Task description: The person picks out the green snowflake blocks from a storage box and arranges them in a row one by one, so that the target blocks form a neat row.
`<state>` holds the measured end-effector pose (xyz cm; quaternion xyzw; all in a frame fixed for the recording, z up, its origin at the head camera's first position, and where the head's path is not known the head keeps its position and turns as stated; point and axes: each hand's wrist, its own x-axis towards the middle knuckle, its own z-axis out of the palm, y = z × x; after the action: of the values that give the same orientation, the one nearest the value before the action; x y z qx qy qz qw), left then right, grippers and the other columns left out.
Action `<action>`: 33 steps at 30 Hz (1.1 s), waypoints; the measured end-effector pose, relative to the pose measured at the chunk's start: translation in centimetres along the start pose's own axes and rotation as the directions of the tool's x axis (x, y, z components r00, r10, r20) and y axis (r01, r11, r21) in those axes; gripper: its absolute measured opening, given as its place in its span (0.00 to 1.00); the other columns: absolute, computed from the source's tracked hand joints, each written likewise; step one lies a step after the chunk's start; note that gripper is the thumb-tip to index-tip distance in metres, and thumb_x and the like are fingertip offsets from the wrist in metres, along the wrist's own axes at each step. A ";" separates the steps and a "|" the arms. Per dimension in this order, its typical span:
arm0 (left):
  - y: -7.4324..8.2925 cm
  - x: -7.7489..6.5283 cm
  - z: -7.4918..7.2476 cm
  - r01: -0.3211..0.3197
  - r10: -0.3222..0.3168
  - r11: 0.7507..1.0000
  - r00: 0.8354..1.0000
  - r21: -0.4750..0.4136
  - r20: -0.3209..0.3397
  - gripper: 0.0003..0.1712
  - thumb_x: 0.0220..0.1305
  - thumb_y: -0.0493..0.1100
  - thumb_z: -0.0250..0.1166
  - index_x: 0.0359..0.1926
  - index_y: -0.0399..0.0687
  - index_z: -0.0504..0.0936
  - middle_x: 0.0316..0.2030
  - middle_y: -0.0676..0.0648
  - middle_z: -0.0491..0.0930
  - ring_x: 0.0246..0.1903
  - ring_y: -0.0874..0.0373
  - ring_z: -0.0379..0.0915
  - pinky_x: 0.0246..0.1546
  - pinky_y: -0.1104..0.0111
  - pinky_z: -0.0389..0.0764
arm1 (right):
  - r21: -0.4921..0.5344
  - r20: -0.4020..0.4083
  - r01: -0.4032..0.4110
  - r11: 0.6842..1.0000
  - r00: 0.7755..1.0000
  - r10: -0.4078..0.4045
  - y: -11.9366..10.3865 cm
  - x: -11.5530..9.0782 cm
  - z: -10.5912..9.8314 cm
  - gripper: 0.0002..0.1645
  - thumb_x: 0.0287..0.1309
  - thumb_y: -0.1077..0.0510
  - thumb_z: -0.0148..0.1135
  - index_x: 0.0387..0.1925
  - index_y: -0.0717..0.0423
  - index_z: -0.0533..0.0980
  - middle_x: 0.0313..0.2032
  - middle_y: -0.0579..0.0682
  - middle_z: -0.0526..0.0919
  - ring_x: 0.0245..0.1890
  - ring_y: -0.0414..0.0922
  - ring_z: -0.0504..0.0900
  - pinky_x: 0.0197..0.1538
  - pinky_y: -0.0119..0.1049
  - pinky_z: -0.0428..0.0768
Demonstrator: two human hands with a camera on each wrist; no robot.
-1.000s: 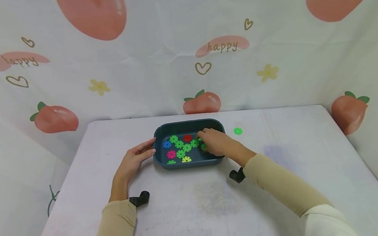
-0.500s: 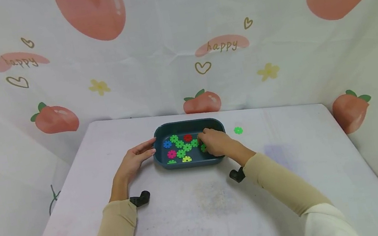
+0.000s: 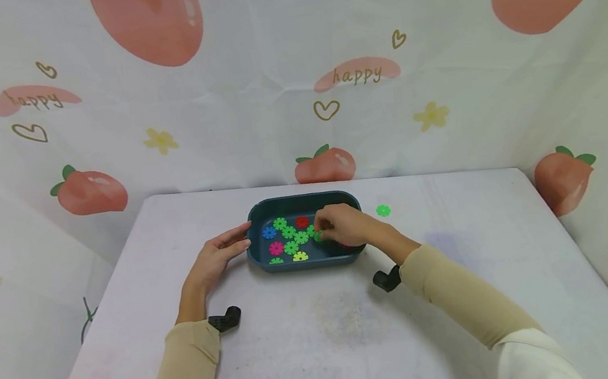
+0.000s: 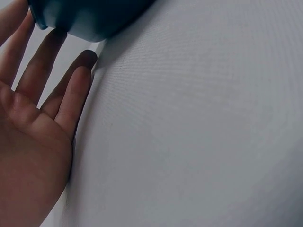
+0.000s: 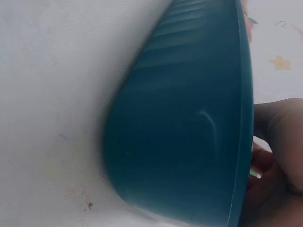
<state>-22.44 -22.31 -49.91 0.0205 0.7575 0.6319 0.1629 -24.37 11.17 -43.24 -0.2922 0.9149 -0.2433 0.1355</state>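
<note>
A dark teal tray holds several notched plastic discs, among them a blue disc, a pink disc, a red disc, a yellow disc and several green ones. My left hand touches the tray's left end with its fingers fairly straight; the left wrist view shows these fingers beside the tray wall. Over the tray's right half, my right hand pinches a green disc. In the right wrist view the tray wall hides most of that hand's fingertips.
One green disc lies on the white table to the right of the tray. A printed cloth hangs behind the table. Black wrist cameras show at the left wrist and right wrist.
My right hand has shifted a little, its fingertips now further left with the green disc. Some red shows beneath the hand now. The left hand and tray have stayed put.
</note>
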 end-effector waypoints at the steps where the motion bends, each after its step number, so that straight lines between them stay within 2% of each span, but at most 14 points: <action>1: 0.0 0.0 0.0 0.000 0.000 1.000 1.000 -0.001 0.001 0.36 0.67 0.54 0.70 0.72 0.54 0.72 0.74 0.46 0.68 0.75 0.49 0.60 0.80 0.50 0.56 | 0.017 -0.016 0.003 1.000 1.000 -0.003 0.1 0.0 0.0 0.07 0.66 0.57 0.67 0.43 0.54 0.81 0.39 0.47 0.84 0.41 0.43 0.77 0.49 0.37 0.81; 10: 0.0 -0.1 0.0 0.005 -0.005 1.000 1.000 -0.018 0.006 0.36 0.67 0.54 0.70 0.73 0.54 0.72 0.75 0.45 0.67 0.76 0.49 0.58 0.81 0.50 0.54 | 0.202 -0.154 0.040 0.979 0.988 -0.009 0.5 -0.1 -0.4 0.08 0.66 0.57 0.67 0.46 0.51 0.83 0.38 0.47 0.85 0.37 0.43 0.79 0.43 0.34 0.82; 21: 0.3 -0.1 0.0 0.003 -0.003 1.000 1.000 -0.017 0.010 0.36 0.66 0.54 0.70 0.72 0.54 0.72 0.75 0.46 0.67 0.77 0.49 0.57 0.80 0.49 0.55 | 0.295 -0.334 0.019 0.955 0.939 0.085 0.5 -0.4 -1.5 0.11 0.66 0.57 0.67 0.47 0.55 0.83 0.38 0.52 0.87 0.36 0.45 0.82 0.39 0.32 0.80; 26: 0.3 -0.1 -0.1 0.003 -0.003 1.000 1.000 -0.017 0.013 0.36 0.66 0.54 0.70 0.72 0.55 0.72 0.75 0.46 0.67 0.77 0.50 0.56 0.81 0.49 0.53 | 0.339 -0.376 0.000 0.941 0.917 0.136 0.6 -0.8 -2.1 0.11 0.65 0.56 0.68 0.46 0.56 0.83 0.38 0.54 0.87 0.38 0.47 0.82 0.40 0.33 0.79; 33: 0.1 -0.3 0.0 0.007 -0.007 1.000 1.000 0.010 0.006 0.36 0.66 0.55 0.70 0.73 0.55 0.72 0.76 0.46 0.66 0.78 0.49 0.55 0.81 0.48 0.52 | 0.418 -0.390 -0.052 0.907 0.892 0.230 1.6 -1.2 -2.2 0.11 0.66 0.53 0.68 0.46 0.52 0.83 0.38 0.52 0.86 0.38 0.47 0.81 0.41 0.34 0.78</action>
<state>-22.22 -22.40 -49.77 0.0208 0.7601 0.6276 0.1674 -25.06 13.82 -42.10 -0.1290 0.8725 -0.4713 0.0043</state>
